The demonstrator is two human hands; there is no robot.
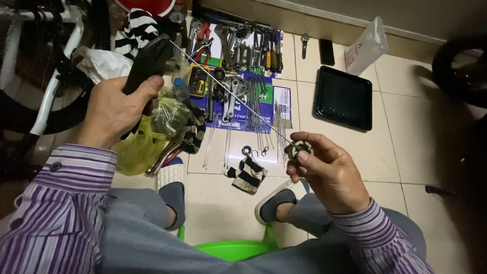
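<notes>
My left hand (114,106) grips the black handles of a pair of pliers (147,61), raised at the upper left. A long thin metal spoke (228,89) runs from the pliers' jaws diagonally down to my right hand (324,172). That hand pinches a small round metal tool (299,148) at the spoke's lower end, between thumb and fingers. Both sleeves are purple-striped. I sit on a green stool (236,248) with my feet in slippers on the tiled floor.
Wrenches, screwdrivers and pliers (243,43) lie on flattened cardboard (281,99) ahead, with several loose spokes (256,106). A black tray (344,97) sits to the right, a plastic bag (366,48) behind it. A yellow bag (139,149), striped cloths and a white bicycle frame (50,86) crowd the left.
</notes>
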